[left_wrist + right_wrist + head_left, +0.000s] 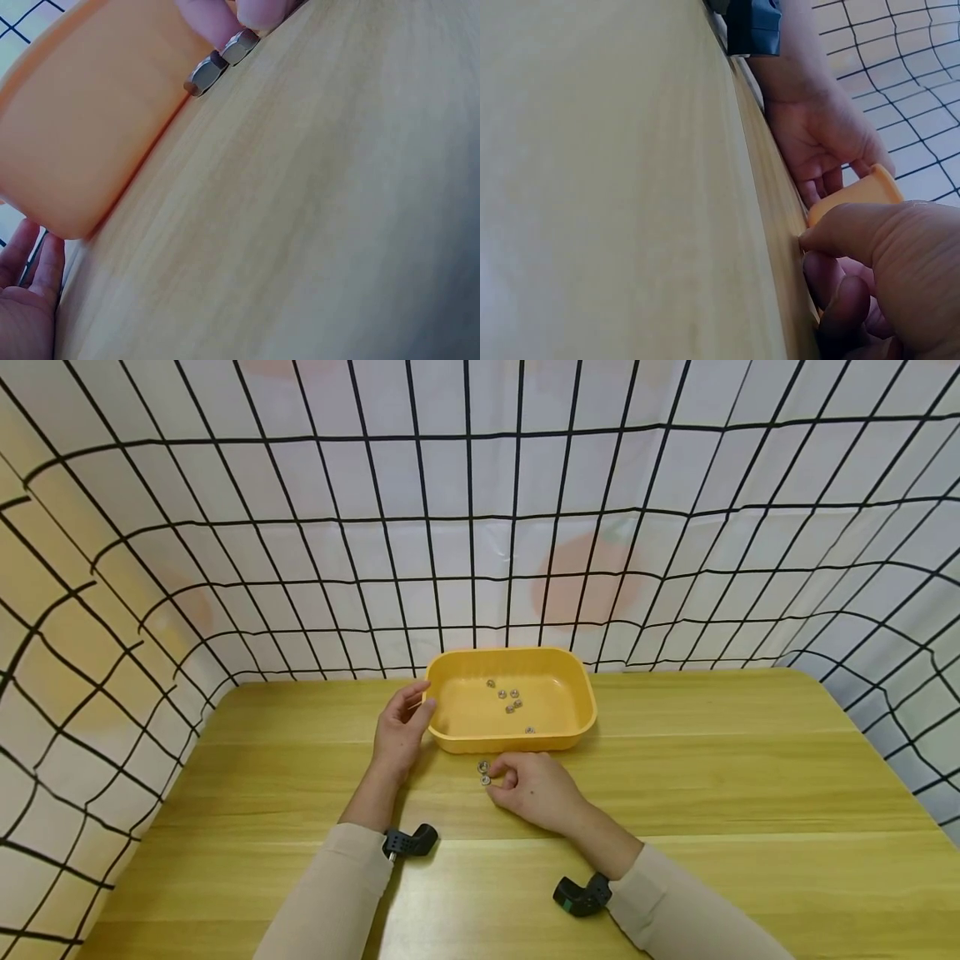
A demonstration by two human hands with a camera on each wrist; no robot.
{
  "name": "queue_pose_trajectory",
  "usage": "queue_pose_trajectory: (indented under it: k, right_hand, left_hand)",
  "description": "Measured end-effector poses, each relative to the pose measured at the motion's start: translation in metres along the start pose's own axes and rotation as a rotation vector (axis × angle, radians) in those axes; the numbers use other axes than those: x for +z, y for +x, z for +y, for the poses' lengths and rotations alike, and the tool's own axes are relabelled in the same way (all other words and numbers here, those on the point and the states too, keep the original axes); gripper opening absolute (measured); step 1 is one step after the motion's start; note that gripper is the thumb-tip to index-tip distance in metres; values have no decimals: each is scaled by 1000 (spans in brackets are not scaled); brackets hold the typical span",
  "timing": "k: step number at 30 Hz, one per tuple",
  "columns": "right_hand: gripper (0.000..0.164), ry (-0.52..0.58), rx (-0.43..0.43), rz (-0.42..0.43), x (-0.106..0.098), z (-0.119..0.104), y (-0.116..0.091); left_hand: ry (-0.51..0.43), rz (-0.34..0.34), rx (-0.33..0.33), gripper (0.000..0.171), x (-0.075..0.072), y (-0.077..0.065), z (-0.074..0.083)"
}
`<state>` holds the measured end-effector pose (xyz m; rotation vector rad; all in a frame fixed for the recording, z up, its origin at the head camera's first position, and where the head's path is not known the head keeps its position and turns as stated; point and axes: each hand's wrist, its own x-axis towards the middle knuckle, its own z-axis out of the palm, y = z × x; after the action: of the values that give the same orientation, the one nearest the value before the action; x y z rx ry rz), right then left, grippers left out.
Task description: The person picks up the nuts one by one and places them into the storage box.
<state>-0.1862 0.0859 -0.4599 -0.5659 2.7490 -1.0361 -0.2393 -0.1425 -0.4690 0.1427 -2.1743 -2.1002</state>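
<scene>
Two small metal nuts lie side by side on the table just in front of a yellow plastic basin [465, 743]. My right hand [536, 789] has its thumb and index fingertips at the nearer nut [485, 781], pinching it low at the tabletop. The other nut [483, 767] sits against it on the basin side. Curled fingers hide both nuts in the right wrist view. My left hand [401, 731] rests at the basin's left end, thumb near the rim. In the left wrist view its fairly straight fingers [49, 266] touch the basin's corner.
Several more nuts [514, 693] lie scattered on the basin floor. Behind the wooden table [712, 793] stands a black wire grid [468, 518] with a pale printed sheet beyond it. Each wrist carries a black camera band [411, 842].
</scene>
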Motion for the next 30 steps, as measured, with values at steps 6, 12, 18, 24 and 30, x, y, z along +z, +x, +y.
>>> queue_pose_trajectory:
  k: [6, 12, 18, 24, 30]
  right_hand:
    - [9, 0, 13, 11, 2, -3, 3]
    - [8, -7, 9, 18, 4, -4, 4]
    - [9, -7, 15, 13, 3, -3, 3]
    - [8, 3, 13, 8, 3, -4, 2]
    - [7, 40, 15, -5, 2, -5, 2]
  left_hand:
    - [7, 3, 3, 38, 0, 0, 0]
    - [9, 4, 5, 37, 1, -1, 1]
    - [10, 3, 8, 37, 1, 0, 0]
    - [13, 8, 1, 37, 1, 0, 0]
    - [6, 7, 0, 37, 1, 0, 1]
